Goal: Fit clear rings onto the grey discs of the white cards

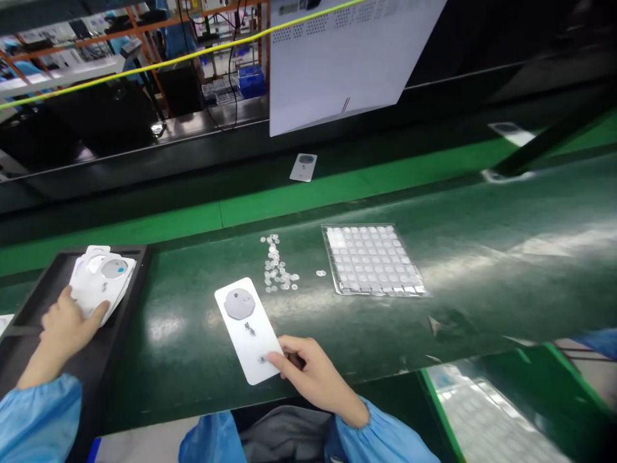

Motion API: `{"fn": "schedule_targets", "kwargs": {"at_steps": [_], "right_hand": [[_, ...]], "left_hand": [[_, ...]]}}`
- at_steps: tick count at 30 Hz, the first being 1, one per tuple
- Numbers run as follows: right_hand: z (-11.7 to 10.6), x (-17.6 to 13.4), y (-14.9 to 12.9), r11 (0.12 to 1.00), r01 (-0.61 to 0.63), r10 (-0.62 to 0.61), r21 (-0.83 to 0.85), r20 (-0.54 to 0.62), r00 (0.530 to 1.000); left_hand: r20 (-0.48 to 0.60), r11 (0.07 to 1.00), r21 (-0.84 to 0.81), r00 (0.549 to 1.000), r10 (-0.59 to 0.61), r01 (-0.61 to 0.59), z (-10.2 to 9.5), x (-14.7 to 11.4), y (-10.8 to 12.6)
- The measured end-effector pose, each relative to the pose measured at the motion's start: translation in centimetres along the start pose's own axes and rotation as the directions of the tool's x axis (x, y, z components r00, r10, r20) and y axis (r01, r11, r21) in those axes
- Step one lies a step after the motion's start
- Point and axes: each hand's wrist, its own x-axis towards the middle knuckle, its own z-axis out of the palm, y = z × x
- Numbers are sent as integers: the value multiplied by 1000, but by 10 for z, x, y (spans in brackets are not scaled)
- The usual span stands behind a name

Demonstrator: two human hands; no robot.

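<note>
My right hand (313, 373) pinches the lower right edge of a white phone back panel (258, 350), thumb on top. The panel has rounded corners, a grey round patch near its upper end and small dark marks below; it is tilted over the green bench. At the left, my left hand (67, 325) spans a fanned stack of similar white phone back panels (91, 289), thumb at one edge and fingers at the other. That stack lies in a black tray (137, 283). Small clear discs (274, 263) are scattered on the bench beyond the held panel.
A clear plastic tray (366, 260) with rows of white pieces sits right of the discs on the green bench (482, 270). Another panel (303, 167) lies behind the bench, under a hanging white sheet (347, 64). A dark post (544, 141) stands at the right.
</note>
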Motion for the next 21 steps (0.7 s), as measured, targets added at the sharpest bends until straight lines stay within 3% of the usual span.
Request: {"fn": "schedule_targets", "kwargs": {"at_steps": [3, 4, 5, 6, 7, 8, 10, 13, 15, 18, 21], "right_hand": [[12, 9, 1, 983, -42, 39, 181, 19, 999], [17, 12, 2, 975, -47, 42, 216, 26, 999], [22, 13, 3, 971, -50, 43, 233, 34, 999], [26, 14, 3, 971, -50, 42, 235, 39, 998], [29, 14, 3, 973, -50, 42, 227, 41, 998], [31, 13, 3, 975, -52, 45, 216, 38, 998], [28, 10, 2, 983, -55, 49, 174, 40, 998], [-3, 8, 0, 1000, -10, 10, 1, -33, 999], [-37, 10, 1, 968, 42, -95, -247, -205, 974], [-91, 21, 2, 761, -4, -313, -649, -372, 874], [-126, 40, 2, 492, -115, -375, -863, -329, 867]], "left_hand": [[-217, 931, -337, 974, 67, -139, 15, -51, 37], [-174, 838, -506, 976, 132, -204, 18, -72, 60], [-41, 707, -684, 977, 208, -179, 22, -92, 84], [131, 536, -844, 956, 264, -32, 27, -110, 108], [307, 399, -902, 895, 324, 164, 33, -126, 131], [449, 316, -885, 808, 382, 342, 39, -139, 150], [592, 217, -801, 685, 424, 558, 51, -154, 176], [669, 138, -717, 618, 413, 683, 64, -154, 189], [701, 144, -680, 580, 415, 719, 69, -146, 189], [717, 218, -672, 550, 429, 707, 72, -138, 188], [692, 245, -701, 555, 461, 670, 73, -140, 186]]}}
